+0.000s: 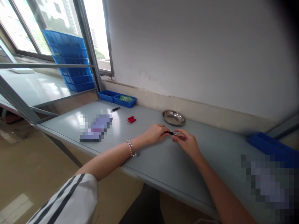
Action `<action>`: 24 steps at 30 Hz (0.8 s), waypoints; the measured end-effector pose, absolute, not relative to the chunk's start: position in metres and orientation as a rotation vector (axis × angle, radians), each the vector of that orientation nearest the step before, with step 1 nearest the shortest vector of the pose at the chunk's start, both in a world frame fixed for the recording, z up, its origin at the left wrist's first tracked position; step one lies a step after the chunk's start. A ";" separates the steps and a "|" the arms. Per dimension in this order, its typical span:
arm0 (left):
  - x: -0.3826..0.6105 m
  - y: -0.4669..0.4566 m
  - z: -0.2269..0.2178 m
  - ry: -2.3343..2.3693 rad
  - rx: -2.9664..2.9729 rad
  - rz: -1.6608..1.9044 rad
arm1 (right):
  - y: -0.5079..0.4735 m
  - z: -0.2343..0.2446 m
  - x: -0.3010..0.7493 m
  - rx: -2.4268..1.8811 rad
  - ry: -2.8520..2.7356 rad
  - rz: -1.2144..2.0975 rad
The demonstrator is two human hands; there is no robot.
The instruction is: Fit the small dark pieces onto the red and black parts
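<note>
Over the grey table (pixel 149 168), both hands meet at a slim black pen-like piece with a silver end (pixel 170 133). My left hand (pixel 157 133) has its fingers closed on the black end. My right hand (pixel 188 143) pinches the silver end between thumb and fingertips; the fingers partly hide it. Just behind the hands is a round shiny metal dish (pixel 174 118). Further left lie several small red sticks (pixel 131 119) with pale tips, and beyond them a similar black pen-like piece (pixel 115 109).
Two small blue bins (pixel 125 101) stand by the wall, one holding a green bag. A pixelated flat item (pixel 97 128) lies at the left and another (pixel 266 183) at the right. A blue bin (pixel 273 147) is at far right; stacked blue crates (pixel 74 68) stand by the window.
</note>
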State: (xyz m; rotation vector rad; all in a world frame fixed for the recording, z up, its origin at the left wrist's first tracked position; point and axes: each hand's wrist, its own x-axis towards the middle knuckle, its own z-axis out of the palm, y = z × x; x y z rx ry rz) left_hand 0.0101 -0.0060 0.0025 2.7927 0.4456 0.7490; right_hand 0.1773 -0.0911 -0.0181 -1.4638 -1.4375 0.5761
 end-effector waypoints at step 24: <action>0.010 -0.008 0.003 0.471 2.823 0.734 | -0.092 -0.013 0.182 -1.572 -1.686 0.328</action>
